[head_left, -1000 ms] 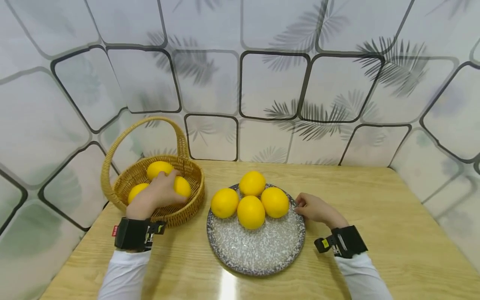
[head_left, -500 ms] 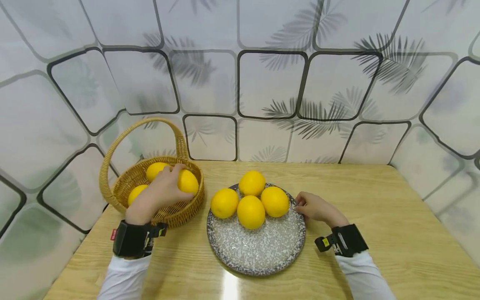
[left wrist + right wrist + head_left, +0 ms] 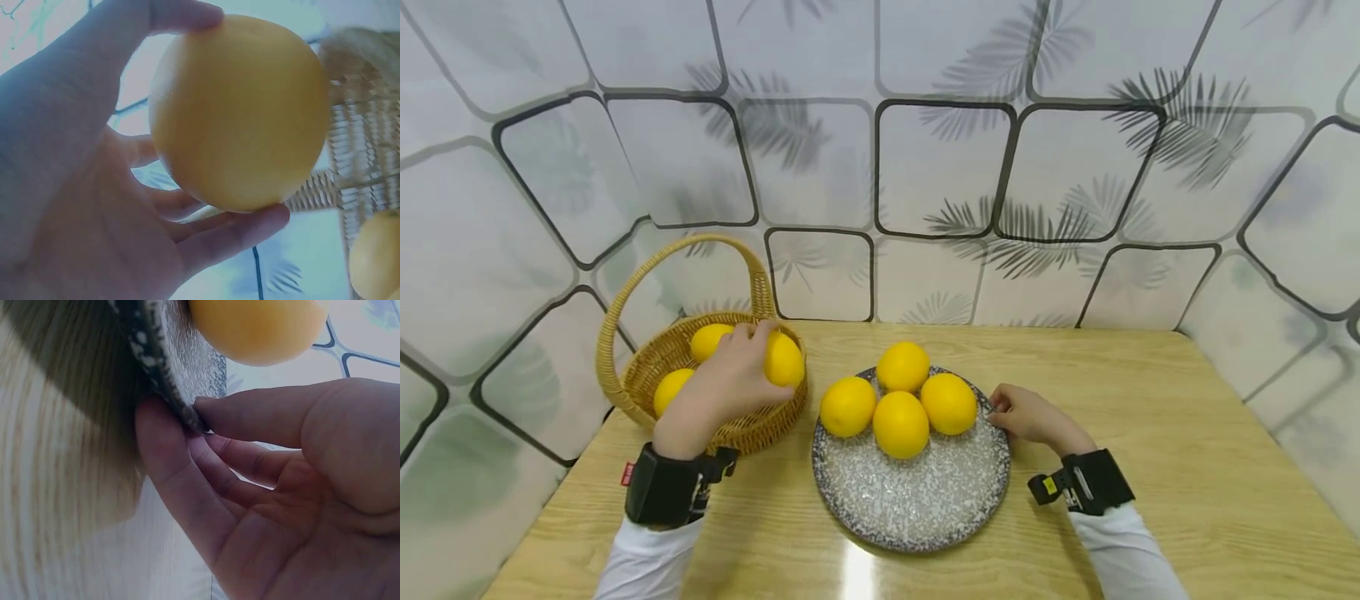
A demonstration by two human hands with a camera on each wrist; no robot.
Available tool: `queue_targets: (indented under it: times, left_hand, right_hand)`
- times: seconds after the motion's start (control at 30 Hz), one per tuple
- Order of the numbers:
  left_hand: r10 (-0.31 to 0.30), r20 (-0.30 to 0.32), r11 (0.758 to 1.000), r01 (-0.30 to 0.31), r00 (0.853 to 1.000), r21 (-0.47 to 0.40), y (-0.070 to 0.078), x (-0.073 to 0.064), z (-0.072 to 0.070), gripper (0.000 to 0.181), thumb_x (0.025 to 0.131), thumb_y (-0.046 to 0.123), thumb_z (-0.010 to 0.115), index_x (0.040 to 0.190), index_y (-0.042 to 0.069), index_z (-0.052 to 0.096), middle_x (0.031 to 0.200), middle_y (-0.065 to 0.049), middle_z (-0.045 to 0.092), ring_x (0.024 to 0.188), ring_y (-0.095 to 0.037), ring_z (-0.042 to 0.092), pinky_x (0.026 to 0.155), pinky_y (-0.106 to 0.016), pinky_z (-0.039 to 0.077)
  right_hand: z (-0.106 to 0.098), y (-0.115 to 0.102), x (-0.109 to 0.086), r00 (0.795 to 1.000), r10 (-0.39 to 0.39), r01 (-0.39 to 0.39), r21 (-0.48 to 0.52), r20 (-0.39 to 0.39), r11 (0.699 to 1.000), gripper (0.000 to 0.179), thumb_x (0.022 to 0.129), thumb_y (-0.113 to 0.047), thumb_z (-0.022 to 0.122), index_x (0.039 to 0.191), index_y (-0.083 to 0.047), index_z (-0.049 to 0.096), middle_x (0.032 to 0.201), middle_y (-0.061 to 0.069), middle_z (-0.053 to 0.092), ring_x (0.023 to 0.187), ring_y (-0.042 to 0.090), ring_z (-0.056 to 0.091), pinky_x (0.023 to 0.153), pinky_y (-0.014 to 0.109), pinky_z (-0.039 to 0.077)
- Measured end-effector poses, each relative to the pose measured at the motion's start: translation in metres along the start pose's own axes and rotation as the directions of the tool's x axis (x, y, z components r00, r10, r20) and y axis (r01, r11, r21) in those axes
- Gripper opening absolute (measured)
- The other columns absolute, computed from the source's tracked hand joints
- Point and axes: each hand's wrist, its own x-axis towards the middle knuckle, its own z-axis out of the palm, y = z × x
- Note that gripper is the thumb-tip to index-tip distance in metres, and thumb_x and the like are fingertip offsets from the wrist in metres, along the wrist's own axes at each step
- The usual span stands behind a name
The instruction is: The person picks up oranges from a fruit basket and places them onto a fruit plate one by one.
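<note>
My left hand [image 3: 730,379] grips a yellow orange-like fruit [image 3: 783,360] over the right side of the wicker basket [image 3: 767,429]. In the left wrist view the thumb and fingers wrap the round fruit [image 3: 244,112] from opposite sides. Two more yellow fruits, one at the back [image 3: 709,340] and one at the left [image 3: 672,390], lie in the basket. My right hand [image 3: 1033,418] pinches the right rim of a speckled grey plate [image 3: 917,508], thumb above and fingers beneath, as the right wrist view shows. Several yellow fruits [image 3: 901,425] sit grouped on the plate's back half.
The basket's tall arched handle [image 3: 677,242] rises behind the left hand. Both stand on a light wooden table [image 3: 1112,375], enclosed by a patterned backdrop [image 3: 947,167]. A small red tag [image 3: 627,474] shows beside the left wrist.
My left hand has lifted the fruit and shifted it up and to the right, toward the basket's right rim. The right hand and the plate stay where they were.
</note>
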Motion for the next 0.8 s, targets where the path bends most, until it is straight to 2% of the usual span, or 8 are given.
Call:
queue_targets:
  times: [0.13,0.27,0.5,0.63,0.8]
  left_hand:
    - [0.053,0.002,0.999,-0.053,0.999,-0.011,0.014,-0.002,-0.001,0.089,0.070,0.037,0.071,0.145,0.006,0.033,0.128,-0.030,0.047,0.106,-0.039,0.048,0.080,-0.050,0.050]
    - [0.100,0.022,0.995,-0.100,0.995,-0.004,0.032,-0.004,0.000,0.087,0.070,0.037,0.072,0.145,0.011,0.035,0.132,-0.026,0.047,0.109,-0.038,0.048,0.079,-0.048,0.052]
    - [0.186,0.043,0.981,-0.188,0.982,0.055,0.062,-0.004,0.014,0.082,0.069,0.039,0.072,0.142,0.014,0.042,0.133,-0.021,0.052,0.107,-0.032,0.051,0.073,-0.043,0.053]
    - [0.276,0.052,0.957,-0.279,0.960,0.077,0.077,-0.003,0.025,0.085,0.067,0.044,0.073,0.141,0.014,0.044,0.130,-0.018,0.056,0.101,-0.028,0.055,0.072,-0.039,0.055]
    - [0.398,0.067,0.904,-0.404,0.915,0.141,0.096,-0.001,0.040,0.086,0.067,0.049,0.072,0.140,0.013,0.045,0.128,-0.015,0.059,0.100,-0.026,0.060,0.075,-0.040,0.056]
  right_hand:
    - [0.000,0.002,0.000,1.000,-0.013,0.013,0.000,-0.007,1.000,0.023,0.091,-0.008,0.059,0.109,0.007,0.058,0.095,0.022,0.064,0.068,0.017,0.058,0.062,0.030,0.052]
    - [0.000,0.003,0.000,1.000,-0.011,0.011,-0.001,-0.005,1.000,0.023,0.091,-0.008,0.060,0.108,0.007,0.058,0.097,0.022,0.064,0.071,0.019,0.058,0.063,0.032,0.052]
    - [-0.001,0.002,0.002,1.000,-0.006,0.006,-0.019,-0.006,1.000,0.024,0.091,-0.010,0.060,0.108,0.006,0.058,0.097,0.023,0.065,0.073,0.019,0.058,0.064,0.032,0.052]
    - [-0.002,0.002,0.002,1.000,0.007,-0.007,-0.016,0.003,1.000,0.024,0.091,-0.012,0.059,0.109,0.005,0.058,0.099,0.022,0.064,0.075,0.020,0.058,0.066,0.032,0.051]
    - [-0.001,0.002,0.002,1.000,0.006,-0.006,-0.005,-0.002,1.000,0.024,0.091,-0.010,0.059,0.109,0.006,0.058,0.099,0.022,0.064,0.076,0.021,0.057,0.066,0.032,0.051]
